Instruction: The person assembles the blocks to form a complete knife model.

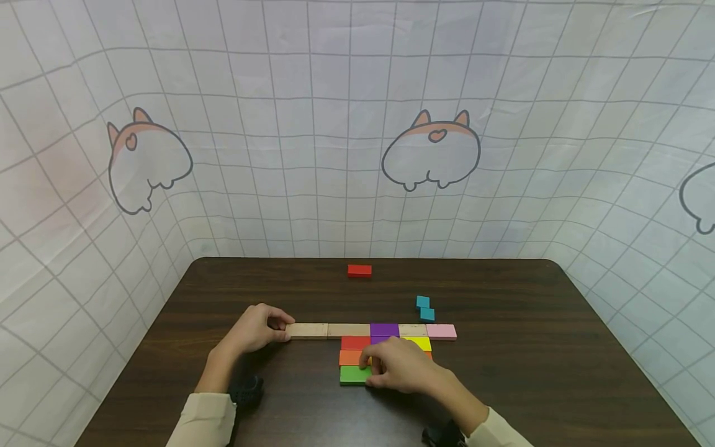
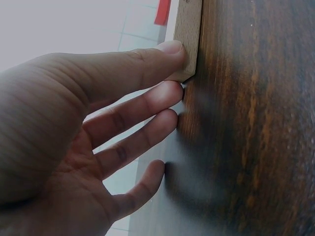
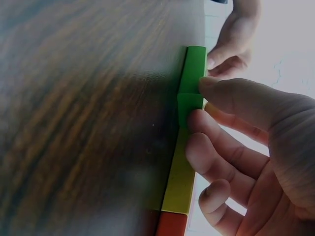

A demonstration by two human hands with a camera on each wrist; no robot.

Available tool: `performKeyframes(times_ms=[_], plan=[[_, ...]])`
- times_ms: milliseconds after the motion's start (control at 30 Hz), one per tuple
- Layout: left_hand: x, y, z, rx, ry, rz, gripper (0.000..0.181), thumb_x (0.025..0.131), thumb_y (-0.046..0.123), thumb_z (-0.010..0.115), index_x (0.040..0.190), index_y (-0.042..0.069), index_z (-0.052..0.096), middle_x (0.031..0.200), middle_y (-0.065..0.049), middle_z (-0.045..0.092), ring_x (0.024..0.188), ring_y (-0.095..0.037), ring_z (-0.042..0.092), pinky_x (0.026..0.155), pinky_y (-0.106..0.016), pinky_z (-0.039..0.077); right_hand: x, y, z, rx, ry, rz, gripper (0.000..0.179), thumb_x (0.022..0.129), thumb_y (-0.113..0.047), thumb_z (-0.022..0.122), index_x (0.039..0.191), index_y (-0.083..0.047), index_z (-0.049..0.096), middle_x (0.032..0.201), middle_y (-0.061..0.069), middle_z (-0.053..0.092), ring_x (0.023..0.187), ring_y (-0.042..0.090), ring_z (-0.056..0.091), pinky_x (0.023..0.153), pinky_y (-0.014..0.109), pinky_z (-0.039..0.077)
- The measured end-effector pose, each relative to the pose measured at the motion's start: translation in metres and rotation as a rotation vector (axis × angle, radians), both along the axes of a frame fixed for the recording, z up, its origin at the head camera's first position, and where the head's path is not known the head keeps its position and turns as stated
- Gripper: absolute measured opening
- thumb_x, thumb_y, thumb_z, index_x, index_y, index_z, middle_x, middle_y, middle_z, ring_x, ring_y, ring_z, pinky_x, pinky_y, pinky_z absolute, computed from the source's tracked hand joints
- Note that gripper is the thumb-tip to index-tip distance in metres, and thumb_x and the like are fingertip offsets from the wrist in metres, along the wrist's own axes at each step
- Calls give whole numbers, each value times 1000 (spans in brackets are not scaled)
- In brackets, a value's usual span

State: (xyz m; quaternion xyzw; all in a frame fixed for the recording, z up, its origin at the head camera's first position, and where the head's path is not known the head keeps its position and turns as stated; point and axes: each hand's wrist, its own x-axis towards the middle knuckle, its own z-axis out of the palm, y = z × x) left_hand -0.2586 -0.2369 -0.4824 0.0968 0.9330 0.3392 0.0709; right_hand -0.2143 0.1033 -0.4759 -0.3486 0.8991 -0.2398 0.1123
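My left hand (image 1: 256, 329) is at the left end of a row of flat blocks, its thumb and index finger pinching the end of a plain wooden block (image 1: 307, 331). In the left wrist view the thumb lies on that block's side face; the other fingers (image 2: 147, 98) spread beside its end. My right hand (image 1: 404, 366) pinches a small green block (image 3: 189, 109) between thumb and fingers, against the end of a longer green block (image 1: 354, 375). Beyond it in the right wrist view are a yellow block (image 3: 178, 182) and a red-orange block (image 3: 171, 223). My right hand covers part of the pattern.
The long row continues with another wooden block (image 1: 349, 331), a purple block (image 1: 384, 330) and a pink block (image 1: 441, 332). Red (image 1: 355, 343) and orange (image 1: 350, 357) blocks adjoin below. Two blue blocks (image 1: 427, 315) and a red block (image 1: 359, 270) lie farther back.
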Motion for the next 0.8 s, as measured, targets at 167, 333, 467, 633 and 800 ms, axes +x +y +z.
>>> performKeyframes(times_ms=[167, 333, 467, 633, 800], plan=[[0, 0, -1, -4, 7, 0, 20, 85, 13, 84, 105, 15, 80, 88, 4, 70, 79, -11, 61, 72, -31, 53, -1, 0, 2, 10, -1, 13, 16, 86, -23, 83, 99, -23, 74, 68, -17, 58, 61, -3, 51, 58, 19, 44], [-1, 0, -2, -8, 9, -2, 20, 85, 13, 84, 105, 15, 80, 88, 4, 70, 80, -11, 61, 72, -31, 53, -8, 5, 6, -8, -41, 59, 18, 85, -22, 84, 100, -22, 74, 70, -17, 60, 62, -3, 52, 61, 18, 45], [-2, 0, -2, -5, 7, -3, 20, 85, 13, 84, 104, 15, 80, 87, 4, 70, 79, -11, 61, 71, -31, 53, -26, 12, 13, -76, -98, 107, 17, 87, -18, 82, 102, -19, 74, 73, -15, 63, 64, -2, 55, 63, 19, 48], [-3, -1, -2, -4, 6, -5, 20, 85, 13, 84, 104, 15, 80, 87, 4, 70, 79, -11, 61, 71, -31, 52, -62, 21, 29, -129, -149, 97, 19, 92, -15, 77, 110, -11, 74, 77, -8, 66, 68, 5, 58, 66, 24, 54], [-3, -1, -2, -7, 7, -9, 20, 85, 13, 84, 104, 15, 80, 86, 4, 70, 78, -11, 61, 70, -31, 52, -101, 27, 38, -141, -133, 8, 28, 92, -17, 77, 118, -6, 71, 80, -5, 66, 70, 9, 59, 68, 26, 54]])
